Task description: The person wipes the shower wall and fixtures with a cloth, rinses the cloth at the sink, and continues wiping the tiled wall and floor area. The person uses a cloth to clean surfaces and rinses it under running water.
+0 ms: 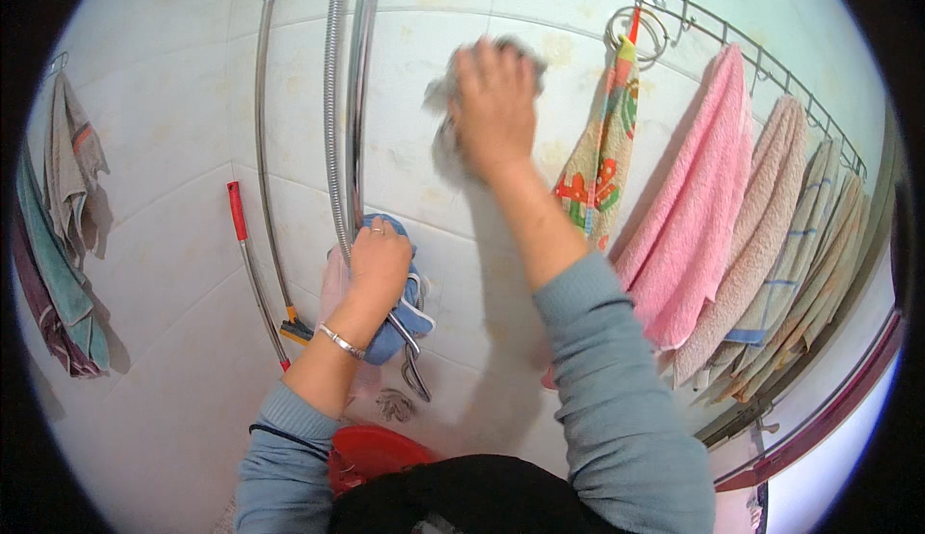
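Observation:
My right hand (497, 104) lies flat with spread fingers on a crumpled grey cloth (442, 93), pressing it against the white tiled wall (419, 143). The cloth and fingertips are slightly blurred. Lower and to the left, my left hand (379, 256) is curled over a bundled blue cloth (386, 346) at the foot of a chrome pipe (355, 115) and a ribbed metal shower hose (332, 100). Whether the fingers also grip the pipe is hidden. A pale pink cloth (334, 281) hangs behind that hand.
Right of my right arm, a wire hook rack (759, 50) holds a patterned towel (600, 165), a pink towel (701, 223) and several others. Two long handles (264, 136) lean in the left corner. More towels (61, 245) hang far left. Below is a red basin (376, 447).

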Available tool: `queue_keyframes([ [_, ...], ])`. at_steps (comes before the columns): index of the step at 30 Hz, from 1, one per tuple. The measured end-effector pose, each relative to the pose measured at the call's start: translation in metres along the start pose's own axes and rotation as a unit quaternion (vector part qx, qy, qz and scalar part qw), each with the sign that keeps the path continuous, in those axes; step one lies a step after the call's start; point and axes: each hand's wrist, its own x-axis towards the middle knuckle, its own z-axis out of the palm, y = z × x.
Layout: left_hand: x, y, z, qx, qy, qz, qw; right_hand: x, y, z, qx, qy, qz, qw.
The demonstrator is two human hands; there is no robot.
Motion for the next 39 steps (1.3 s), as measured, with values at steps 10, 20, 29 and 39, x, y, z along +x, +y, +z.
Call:
queue_keyframes([
  [10, -0.009, 0.019, -0.003, 0.091, -0.023, 0.048, 0.994, -0.295, -0.053, -0.054, 0.087, -0.229, -0.05, 0.968],
  [20, 0.036, 0.085, -0.098, -0.214, 0.225, 0.157, 0.938, -0.289, -0.044, -0.047, 0.087, -0.271, 0.023, 0.958],
  [29, 0.078, 0.104, -0.099, -0.205, 0.24, 0.165, 0.934, -0.291, -0.023, -0.046, 0.11, -0.224, 0.031, 0.968],
  [39, 0.082, 0.025, -0.064, -0.132, 0.25, 0.055, 0.958, -0.078, 0.061, -0.064, -0.03, 0.116, 0.173, 0.978],
])
